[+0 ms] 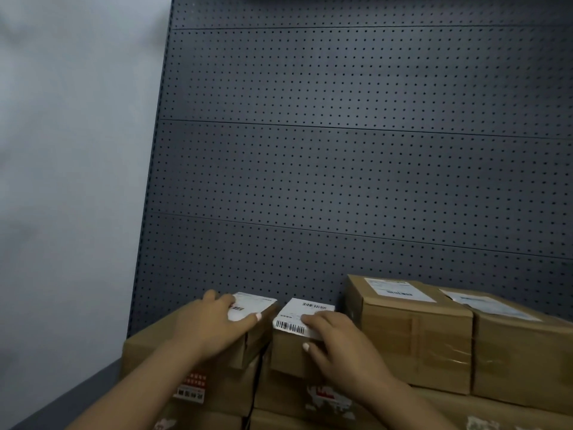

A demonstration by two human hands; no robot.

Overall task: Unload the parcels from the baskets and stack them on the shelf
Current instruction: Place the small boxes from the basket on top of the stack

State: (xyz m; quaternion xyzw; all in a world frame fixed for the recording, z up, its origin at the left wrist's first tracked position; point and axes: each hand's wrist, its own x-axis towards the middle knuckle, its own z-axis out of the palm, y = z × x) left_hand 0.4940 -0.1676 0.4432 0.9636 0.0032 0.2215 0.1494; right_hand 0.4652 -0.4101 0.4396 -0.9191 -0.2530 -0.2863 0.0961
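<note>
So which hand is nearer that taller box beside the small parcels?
Right. The right hand grips the right small parcel, beside the taller box; the left hand grips the left small parcel, farther away.

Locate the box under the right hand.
Head view, bottom centre: small box sits atop lower boxes under the right hand, between another small box and a bigger box.

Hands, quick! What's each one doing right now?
Left hand: grips the left small box.
Right hand: grips the middle small box.
</note>
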